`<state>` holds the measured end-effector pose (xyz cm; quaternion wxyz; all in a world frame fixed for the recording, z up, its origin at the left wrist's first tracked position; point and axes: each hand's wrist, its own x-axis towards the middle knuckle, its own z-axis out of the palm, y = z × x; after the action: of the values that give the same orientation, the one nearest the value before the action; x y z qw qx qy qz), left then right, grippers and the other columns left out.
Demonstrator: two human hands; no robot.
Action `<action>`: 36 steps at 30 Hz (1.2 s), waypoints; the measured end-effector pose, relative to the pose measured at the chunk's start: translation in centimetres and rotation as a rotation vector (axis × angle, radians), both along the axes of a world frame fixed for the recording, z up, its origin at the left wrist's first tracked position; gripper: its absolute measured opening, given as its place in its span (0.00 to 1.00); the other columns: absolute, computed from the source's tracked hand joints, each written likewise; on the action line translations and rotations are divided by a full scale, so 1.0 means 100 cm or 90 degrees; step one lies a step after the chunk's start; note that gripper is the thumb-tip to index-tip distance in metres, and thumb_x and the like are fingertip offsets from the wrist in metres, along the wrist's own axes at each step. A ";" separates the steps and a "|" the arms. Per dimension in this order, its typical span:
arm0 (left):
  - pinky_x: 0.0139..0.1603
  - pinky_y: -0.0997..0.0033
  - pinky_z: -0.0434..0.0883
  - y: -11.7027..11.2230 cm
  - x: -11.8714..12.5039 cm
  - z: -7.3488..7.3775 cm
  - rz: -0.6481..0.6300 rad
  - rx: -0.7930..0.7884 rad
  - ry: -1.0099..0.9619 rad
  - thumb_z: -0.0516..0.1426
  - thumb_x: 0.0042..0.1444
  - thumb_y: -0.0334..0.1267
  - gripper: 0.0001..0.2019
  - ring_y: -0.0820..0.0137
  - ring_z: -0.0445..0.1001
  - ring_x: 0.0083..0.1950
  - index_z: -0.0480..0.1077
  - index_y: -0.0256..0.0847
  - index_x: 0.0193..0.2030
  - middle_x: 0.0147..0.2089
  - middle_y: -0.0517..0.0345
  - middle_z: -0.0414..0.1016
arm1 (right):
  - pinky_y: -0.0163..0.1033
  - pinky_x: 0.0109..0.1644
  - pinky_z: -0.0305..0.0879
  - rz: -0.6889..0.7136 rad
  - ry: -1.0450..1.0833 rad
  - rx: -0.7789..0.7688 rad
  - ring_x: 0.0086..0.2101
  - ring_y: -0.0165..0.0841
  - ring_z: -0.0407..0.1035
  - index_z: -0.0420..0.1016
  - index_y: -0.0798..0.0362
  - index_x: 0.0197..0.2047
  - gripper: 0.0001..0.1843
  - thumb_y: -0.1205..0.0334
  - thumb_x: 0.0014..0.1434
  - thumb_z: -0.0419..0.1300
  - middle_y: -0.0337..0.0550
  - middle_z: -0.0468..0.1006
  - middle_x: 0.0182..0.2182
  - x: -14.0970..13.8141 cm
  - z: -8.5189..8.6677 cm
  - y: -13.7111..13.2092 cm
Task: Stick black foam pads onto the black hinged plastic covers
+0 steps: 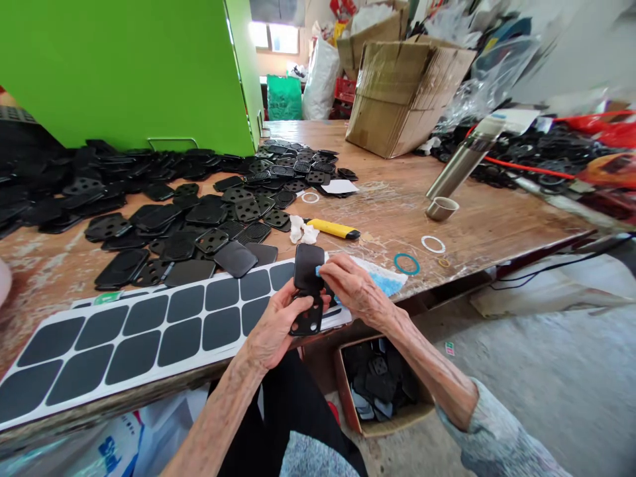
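Many parts (pixel 247 209) and a carton (pixel 388 99) crowd scuffed wood (pixel 380 189); left grip (pixel 275 326) holds plate (pixel 309 262), right grip (pixel 356 286) blue scrap (pixel 318 271)

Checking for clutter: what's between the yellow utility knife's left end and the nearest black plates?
Crumpled white tissue lies between the yellow utility knife and the black plates; the head view shows it.

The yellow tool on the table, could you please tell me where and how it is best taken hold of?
Probably pinch the yellow tool across the middle of its long body, coming from above and the right: it lies flat, with its black right end uncovered, while a crumpled white wad crowds its left end.
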<state>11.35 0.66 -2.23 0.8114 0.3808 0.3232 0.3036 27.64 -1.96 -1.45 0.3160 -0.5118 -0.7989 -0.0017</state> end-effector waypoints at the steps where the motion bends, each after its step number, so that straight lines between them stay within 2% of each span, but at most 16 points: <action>1: 0.41 0.72 0.72 0.000 0.000 0.000 0.000 -0.004 0.005 0.64 0.46 0.35 0.17 0.67 0.77 0.40 0.74 0.41 0.45 0.39 0.57 0.79 | 0.38 0.42 0.64 -0.001 0.001 0.002 0.38 0.34 0.63 0.69 0.54 0.38 0.10 0.70 0.67 0.48 0.45 0.69 0.36 0.000 0.000 0.000; 5: 0.38 0.76 0.72 0.000 -0.002 -0.001 0.024 0.000 0.023 0.64 0.46 0.32 0.16 0.71 0.77 0.37 0.74 0.41 0.44 0.39 0.59 0.79 | 0.38 0.42 0.64 0.060 -0.032 -0.005 0.38 0.35 0.62 0.69 0.54 0.38 0.10 0.70 0.67 0.48 0.45 0.69 0.35 -0.004 -0.002 0.001; 10: 0.37 0.75 0.72 0.002 -0.002 -0.002 -0.009 -0.026 -0.012 0.63 0.49 0.32 0.15 0.68 0.78 0.38 0.74 0.40 0.45 0.38 0.56 0.80 | 0.39 0.43 0.64 0.010 -0.001 0.021 0.38 0.35 0.62 0.68 0.54 0.40 0.09 0.70 0.68 0.47 0.45 0.69 0.35 -0.001 -0.005 -0.001; 14: 0.32 0.78 0.70 0.002 -0.002 -0.001 -0.014 -0.005 0.012 0.63 0.47 0.32 0.14 0.68 0.78 0.39 0.73 0.40 0.43 0.38 0.57 0.80 | 0.38 0.42 0.64 0.069 -0.055 0.011 0.38 0.35 0.62 0.69 0.55 0.39 0.10 0.70 0.67 0.48 0.46 0.69 0.35 -0.003 0.001 0.009; 19: 0.33 0.75 0.71 0.003 -0.003 0.001 -0.041 -0.035 0.049 0.62 0.48 0.35 0.13 0.66 0.79 0.38 0.72 0.39 0.43 0.35 0.55 0.80 | 0.40 0.46 0.64 -0.008 -0.004 0.047 0.40 0.35 0.63 0.69 0.53 0.37 0.12 0.69 0.68 0.47 0.45 0.68 0.35 -0.006 0.003 0.026; 23: 0.33 0.75 0.71 0.003 -0.003 0.003 -0.022 -0.040 0.039 0.63 0.45 0.32 0.14 0.66 0.79 0.37 0.72 0.39 0.41 0.34 0.55 0.80 | 0.39 0.43 0.65 0.036 0.007 0.057 0.38 0.35 0.64 0.69 0.53 0.37 0.11 0.68 0.67 0.48 0.45 0.69 0.35 -0.007 -0.001 0.027; 27: 0.33 0.74 0.72 0.003 -0.004 0.005 -0.018 -0.057 0.055 0.63 0.45 0.34 0.15 0.66 0.79 0.35 0.73 0.38 0.42 0.34 0.54 0.80 | 0.41 0.44 0.65 -0.036 0.032 0.088 0.39 0.36 0.65 0.70 0.53 0.37 0.12 0.69 0.67 0.48 0.46 0.69 0.35 -0.003 -0.001 0.027; 30: 0.32 0.77 0.71 0.004 -0.004 0.004 0.005 -0.068 0.045 0.63 0.44 0.32 0.15 0.69 0.79 0.33 0.73 0.38 0.42 0.33 0.55 0.80 | 0.40 0.42 0.66 0.016 0.011 0.075 0.37 0.35 0.64 0.70 0.53 0.37 0.11 0.69 0.67 0.48 0.45 0.69 0.34 0.001 -0.004 0.022; 34: 0.35 0.76 0.72 0.006 -0.004 0.000 0.001 -0.071 0.032 0.63 0.45 0.33 0.13 0.69 0.79 0.34 0.74 0.37 0.40 0.32 0.53 0.81 | 0.39 0.42 0.66 -0.044 0.057 0.099 0.37 0.35 0.64 0.70 0.52 0.37 0.11 0.70 0.66 0.49 0.44 0.69 0.33 0.007 -0.011 0.015; 36: 0.35 0.75 0.72 0.006 -0.004 -0.001 0.014 -0.079 0.025 0.63 0.44 0.32 0.13 0.69 0.79 0.33 0.74 0.38 0.40 0.32 0.55 0.80 | 0.39 0.43 0.66 -0.022 0.043 0.080 0.37 0.35 0.64 0.70 0.52 0.37 0.10 0.70 0.67 0.49 0.44 0.69 0.34 0.008 -0.014 0.012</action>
<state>10.97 1.29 -2.31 0.8236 0.3320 0.3611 0.2847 28.45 -0.72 -2.87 0.3743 -0.5043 -0.7772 -0.0397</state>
